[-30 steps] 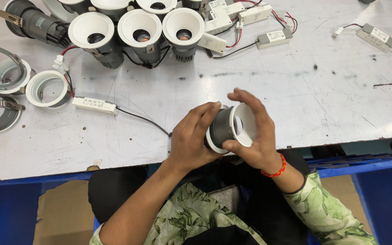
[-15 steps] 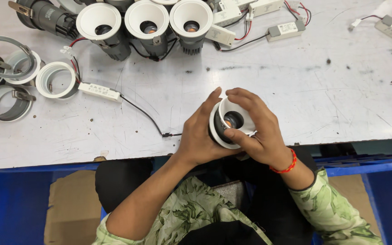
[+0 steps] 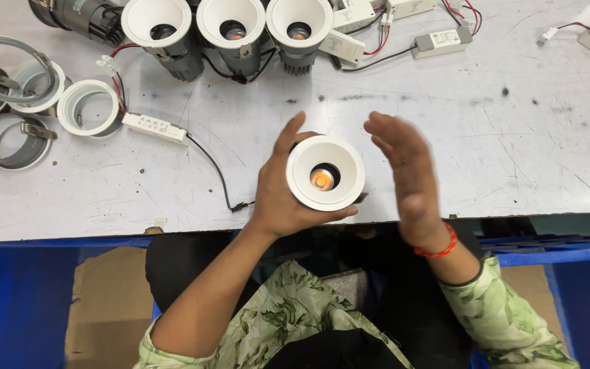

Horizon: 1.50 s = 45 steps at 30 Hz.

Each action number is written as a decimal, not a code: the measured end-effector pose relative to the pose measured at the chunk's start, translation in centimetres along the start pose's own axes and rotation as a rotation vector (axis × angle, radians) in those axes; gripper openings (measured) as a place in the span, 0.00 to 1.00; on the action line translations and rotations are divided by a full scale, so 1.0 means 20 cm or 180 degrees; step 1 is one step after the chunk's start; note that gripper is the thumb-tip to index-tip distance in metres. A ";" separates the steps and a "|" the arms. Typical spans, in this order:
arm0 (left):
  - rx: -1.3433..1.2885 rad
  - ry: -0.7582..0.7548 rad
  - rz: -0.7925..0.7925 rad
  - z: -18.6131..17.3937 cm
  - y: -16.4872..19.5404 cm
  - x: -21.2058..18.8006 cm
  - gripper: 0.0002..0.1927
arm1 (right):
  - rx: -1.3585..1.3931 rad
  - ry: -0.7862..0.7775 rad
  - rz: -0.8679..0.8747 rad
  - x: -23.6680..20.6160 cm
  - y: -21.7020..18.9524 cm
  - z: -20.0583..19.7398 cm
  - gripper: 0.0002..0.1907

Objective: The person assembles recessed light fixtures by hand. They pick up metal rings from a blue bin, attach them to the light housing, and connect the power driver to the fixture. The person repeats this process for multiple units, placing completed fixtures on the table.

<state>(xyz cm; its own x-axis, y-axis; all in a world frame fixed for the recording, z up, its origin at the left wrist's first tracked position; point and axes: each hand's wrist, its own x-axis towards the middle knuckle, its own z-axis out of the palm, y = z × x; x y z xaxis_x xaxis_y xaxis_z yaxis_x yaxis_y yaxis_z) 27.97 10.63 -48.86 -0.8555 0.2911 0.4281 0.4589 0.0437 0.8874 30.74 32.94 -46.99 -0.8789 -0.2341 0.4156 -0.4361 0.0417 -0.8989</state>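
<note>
My left hand (image 3: pixel 283 195) grips a round downlight (image 3: pixel 325 172) with a white trim ring, its face turned up toward me and an orange lens showing in the centre. The lamp's dark body is hidden inside my palm. My right hand (image 3: pixel 408 174) hovers just right of the lamp, fingers spread and flat, touching nothing; a red thread band circles its wrist. Both hands sit over the near edge of the grey worktable (image 3: pixel 486 143).
Three finished white downlights (image 3: pixel 230 31) stand in a row at the back, with white driver boxes (image 3: pixel 438 39) and wires. Loose trim rings (image 3: pixel 89 108) and metal rings (image 3: pixel 8 133) lie at left. A driver box (image 3: pixel 154 128) trails a black cable. Blue bins sit below.
My right hand has let go of the lamp and opened beside it. My left hand has turned the lamp so its face points up.
</note>
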 end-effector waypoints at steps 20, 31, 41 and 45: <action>-0.1407 0.0613 -0.0519 0.17 -0.05 -0.06 0.79 | -0.1014 0.0192 0.1101 -0.04 0.21 0.20 0.49; -0.1564 0.0577 -0.0494 0.12 -0.07 -0.03 0.79 | -0.1037 -0.0086 0.1055 -0.02 0.14 0.21 0.45; -0.1760 0.0166 -0.0578 0.07 -0.07 -0.02 0.80 | -0.0457 -0.0005 0.0960 -0.02 0.10 0.24 0.44; -0.1989 -0.0119 -0.0638 0.04 -0.07 -0.02 0.79 | -0.0188 -0.0097 0.1025 -0.06 0.12 0.24 0.45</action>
<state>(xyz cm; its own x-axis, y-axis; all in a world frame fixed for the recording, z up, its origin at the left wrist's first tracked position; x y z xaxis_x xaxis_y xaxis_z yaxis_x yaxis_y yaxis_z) 27.86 11.18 -50.43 -0.8959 0.3686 0.2480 0.0564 -0.4595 0.8864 31.70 28.61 -50.23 -0.9677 -0.2288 0.1061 -0.1479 0.1743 -0.9735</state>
